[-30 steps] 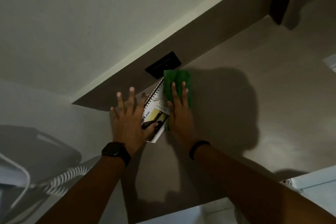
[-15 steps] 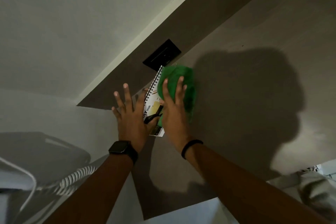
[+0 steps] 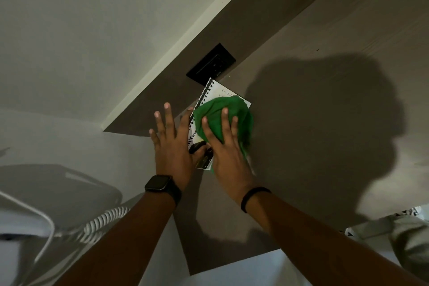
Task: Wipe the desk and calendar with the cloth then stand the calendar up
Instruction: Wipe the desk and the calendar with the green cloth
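Right hand (image 3: 228, 148), fingers (image 3: 224, 121) spread flat, presses the green cloth (image 3: 222, 114) onto the calendar (image 3: 214, 91) lying on the table (image 3: 313, 104), left hand (image 3: 173, 146) open, steadying its edge; wiping underway, standing it up remains.

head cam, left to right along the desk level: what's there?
coiled white cord → smartwatch → left hand → calendar → green cloth under right hand → head shadow
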The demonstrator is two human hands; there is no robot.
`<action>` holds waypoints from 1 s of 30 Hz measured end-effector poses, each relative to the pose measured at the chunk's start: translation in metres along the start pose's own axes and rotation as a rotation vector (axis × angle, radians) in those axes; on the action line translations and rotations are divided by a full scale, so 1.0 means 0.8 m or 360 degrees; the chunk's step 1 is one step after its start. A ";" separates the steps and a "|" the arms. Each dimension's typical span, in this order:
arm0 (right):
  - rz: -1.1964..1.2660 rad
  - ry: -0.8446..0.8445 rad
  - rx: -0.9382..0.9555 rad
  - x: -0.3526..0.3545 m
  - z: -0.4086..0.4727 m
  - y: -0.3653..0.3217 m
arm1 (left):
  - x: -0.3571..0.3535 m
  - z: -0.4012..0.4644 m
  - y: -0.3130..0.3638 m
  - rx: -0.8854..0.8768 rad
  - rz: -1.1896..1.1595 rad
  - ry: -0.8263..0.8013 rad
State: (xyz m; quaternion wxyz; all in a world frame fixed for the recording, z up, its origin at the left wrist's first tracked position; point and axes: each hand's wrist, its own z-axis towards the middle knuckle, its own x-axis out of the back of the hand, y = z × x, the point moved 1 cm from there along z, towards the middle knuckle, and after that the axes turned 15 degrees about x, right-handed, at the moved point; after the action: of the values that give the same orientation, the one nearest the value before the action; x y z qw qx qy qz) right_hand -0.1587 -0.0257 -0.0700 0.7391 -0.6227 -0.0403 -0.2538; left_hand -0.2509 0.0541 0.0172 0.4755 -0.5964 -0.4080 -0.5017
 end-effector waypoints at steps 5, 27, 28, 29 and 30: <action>-0.0005 0.0139 -0.0123 0.016 0.026 0.008 | 0.000 0.001 -0.001 -0.0028 -0.0135 -0.0050; -0.0244 -0.0157 0.0184 0.060 0.031 0.031 | 0.000 -0.001 0.001 -0.0052 0.0046 0.0096; -0.0232 -0.0208 0.0237 0.054 0.027 0.027 | 0.000 -0.001 0.001 -0.0055 0.0044 0.0098; -0.0238 -0.0267 0.0309 0.049 0.021 0.025 | 0.001 -0.002 0.001 -0.0062 0.0046 0.0099; -0.0275 -0.0309 0.0377 0.047 0.015 0.027 | 0.001 -0.002 0.001 -0.0069 0.0050 0.0099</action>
State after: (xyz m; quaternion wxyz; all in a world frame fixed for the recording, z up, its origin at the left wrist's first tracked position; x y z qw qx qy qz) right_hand -0.1139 -0.0243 -0.0729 0.7754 -0.5470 -0.1946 -0.2485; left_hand -0.2502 0.0521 0.0180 0.4828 -0.5970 -0.3727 -0.5212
